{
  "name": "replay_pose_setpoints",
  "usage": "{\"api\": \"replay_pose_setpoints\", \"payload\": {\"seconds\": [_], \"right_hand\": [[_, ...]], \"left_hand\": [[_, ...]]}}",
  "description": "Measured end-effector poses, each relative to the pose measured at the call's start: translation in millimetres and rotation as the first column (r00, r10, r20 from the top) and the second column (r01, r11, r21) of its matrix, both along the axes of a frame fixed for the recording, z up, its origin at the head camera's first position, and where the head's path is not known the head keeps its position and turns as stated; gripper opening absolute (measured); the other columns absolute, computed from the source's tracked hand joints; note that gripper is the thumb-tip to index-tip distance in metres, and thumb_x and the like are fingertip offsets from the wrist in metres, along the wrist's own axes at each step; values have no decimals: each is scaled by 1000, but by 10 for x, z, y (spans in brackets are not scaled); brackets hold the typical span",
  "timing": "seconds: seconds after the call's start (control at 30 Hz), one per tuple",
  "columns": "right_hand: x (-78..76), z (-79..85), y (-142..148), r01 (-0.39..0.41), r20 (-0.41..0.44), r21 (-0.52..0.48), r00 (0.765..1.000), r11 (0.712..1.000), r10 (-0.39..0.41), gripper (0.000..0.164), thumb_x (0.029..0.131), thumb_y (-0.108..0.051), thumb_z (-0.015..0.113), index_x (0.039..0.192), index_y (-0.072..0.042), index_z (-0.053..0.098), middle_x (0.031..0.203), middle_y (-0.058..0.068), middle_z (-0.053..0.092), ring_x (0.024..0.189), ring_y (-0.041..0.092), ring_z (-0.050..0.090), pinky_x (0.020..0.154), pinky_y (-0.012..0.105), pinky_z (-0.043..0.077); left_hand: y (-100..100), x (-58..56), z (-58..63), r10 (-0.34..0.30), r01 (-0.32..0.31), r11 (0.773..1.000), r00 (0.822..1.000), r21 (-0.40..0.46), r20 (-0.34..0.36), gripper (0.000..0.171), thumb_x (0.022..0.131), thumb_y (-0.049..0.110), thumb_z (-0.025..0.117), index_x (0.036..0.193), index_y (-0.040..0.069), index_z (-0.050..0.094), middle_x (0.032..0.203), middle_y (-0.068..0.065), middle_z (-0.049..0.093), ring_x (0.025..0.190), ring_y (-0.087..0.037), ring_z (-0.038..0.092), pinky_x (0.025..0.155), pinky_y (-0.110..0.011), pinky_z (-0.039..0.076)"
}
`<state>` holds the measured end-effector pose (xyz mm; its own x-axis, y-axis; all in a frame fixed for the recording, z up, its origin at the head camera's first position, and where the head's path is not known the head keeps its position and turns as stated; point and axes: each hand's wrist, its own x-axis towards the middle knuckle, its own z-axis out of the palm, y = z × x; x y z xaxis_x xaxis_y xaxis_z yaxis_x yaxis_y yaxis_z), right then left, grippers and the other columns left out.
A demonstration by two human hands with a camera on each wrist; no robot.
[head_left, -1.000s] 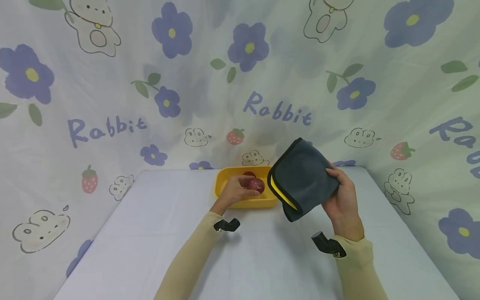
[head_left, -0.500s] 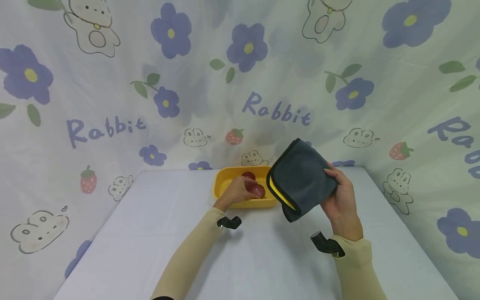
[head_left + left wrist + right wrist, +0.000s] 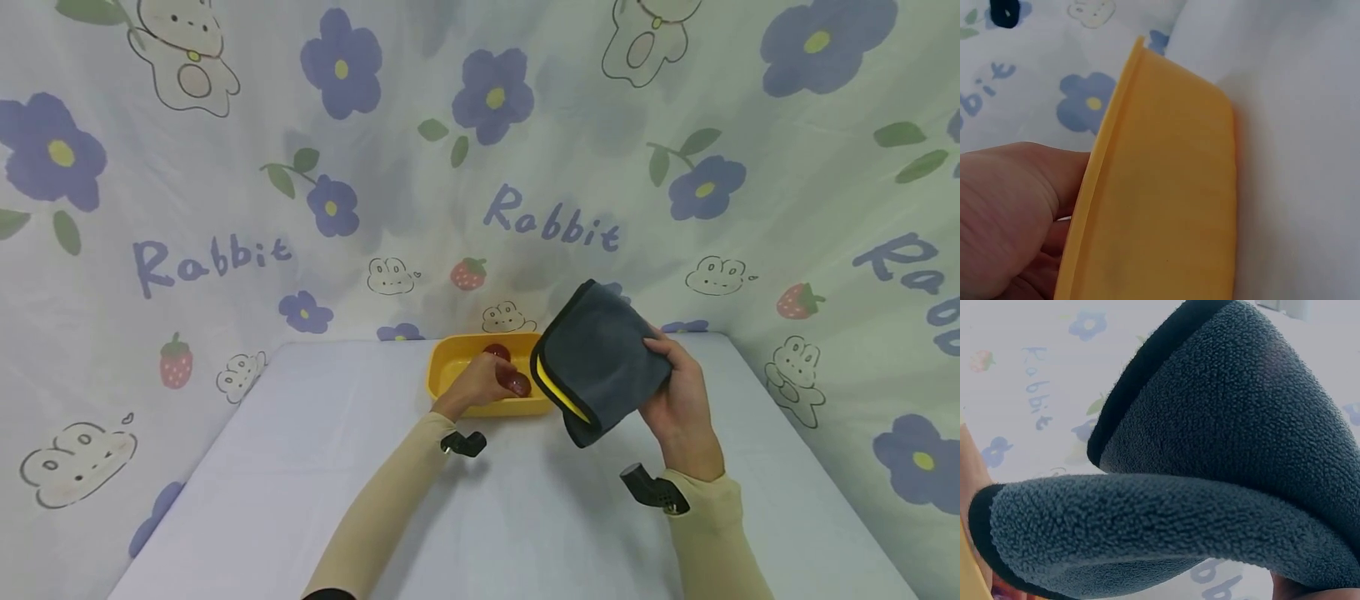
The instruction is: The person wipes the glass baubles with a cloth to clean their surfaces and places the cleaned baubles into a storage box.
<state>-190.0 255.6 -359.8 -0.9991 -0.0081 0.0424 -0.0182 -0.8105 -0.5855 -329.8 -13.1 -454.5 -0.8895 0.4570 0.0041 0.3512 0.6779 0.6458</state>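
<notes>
My left hand [image 3: 480, 382] reaches over the near rim of a yellow plastic tray [image 3: 442, 383], its fingers down inside. They hold a shiny dark red plum [image 3: 519, 384] low in the tray; the fruit's left side is hidden by the fingers. A second plum [image 3: 497, 352] lies just behind it. In the left wrist view, the tray's outer wall [image 3: 1166, 175] hides the fingertips. My right hand [image 3: 681, 408] grips a folded grey towel [image 3: 607, 358] by its right corner, raised beside the tray. Black edging and a yellow inner face show on the towel.
A white-covered table [image 3: 337, 467] bears the tray near its back edge. Behind and beside it hangs a patterned curtain [image 3: 420, 208] with flowers and rabbits. The towel overlaps the tray's right end in the head view.
My left hand has lowered the plum into the tray and shifted slightly right, uncovering more of the second plum. The right hand and towel have stayed nearly still.
</notes>
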Motion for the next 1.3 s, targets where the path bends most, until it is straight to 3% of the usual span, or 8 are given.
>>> {"api": "replay_pose_setpoints", "payload": {"seconds": [0.13, 0.33, 0.47, 0.63, 0.87, 1.1, 1.3], "right_hand": [[-12, -4, -27, -30, 21, -18, 999, 999, 30, 50, 109, -10, 42, 158, -13, 29, 148, -1, 47, 122, 9, 65, 95, 21, 59], [28, -29, -45, -67, 104, 29, 992, 997, 64, 65, 110, -14, 36, 167, -20, 6, 172, -1, 11, 143, 7, 41, 102, 16, 53], [88, -112, 3, -97, 162, 32, 983, 995, 91, 67, 111, -16, 35, 168, -24, 0, 175, -6, 1, 149, 4, 31, 106, 14, 49], [117, -303, 64, -138, 245, 4, 960, 990, 133, 67, 111, -17, 29, 167, -27, -7, 175, -11, -4, 155, 3, 21, 111, 13, 45], [87, -625, 133, -109, 380, -10, 919, 994, 104, 68, 110, -14, 27, 166, -27, -10, 175, -13, -2, 159, 3, 13, 120, 13, 35], [5, -895, 320, -80, 412, -8, 908, 997, 76, 73, 109, -9, 30, 165, -27, -13, 174, -16, -5, 160, 0, 8, 124, 12, 26], [-66, -1076, 535, -72, 441, 29, 896, 997, 52, 75, 108, -7, 31, 165, -25, -15, 174, -17, -8, 160, 0, 2, 129, 16, 16]], "left_hand": [[-12, -8, 13, -6, 6, 1000, 1000, 5, 11, 35, 87, 18, 84, 120, 10, 76, 103, -4, 76, 92, -20, 65, 87, -32, 62], [-44, -13, 21, -26, 27, 1000, 999, -14, 23, 38, 85, 22, 87, 120, 9, 76, 105, -5, 76, 93, -19, 65, 89, -31, 61], [-56, -27, 25, -13, 13, 999, 1000, -31, 13, 45, 85, 22, 87, 125, 6, 73, 113, -9, 75, 99, -21, 65, 95, -36, 61], [-79, -42, 45, 6, -4, 999, 1000, -50, 26, 49, 86, 22, 86, 129, 4, 70, 121, -12, 73, 104, -23, 66, 100, -39, 59], [-76, -21, 62, -25, 29, 995, 999, -94, 39, 52, 88, 22, 85, 133, 3, 67, 130, -13, 71, 112, -24, 67, 105, -39, 57], [-109, -24, 108, -34, 36, 996, 999, -82, 23, 58, 88, 25, 84, 137, 2, 64, 136, -13, 69, 119, -24, 65, 111, -40, 53], [-228, 30, 233, -57, 57, 998, 998, -18, 16, 65, 87, 34, 85, 140, 2, 62, 137, -14, 68, 123, -27, 64, 113, -43, 52]]}}
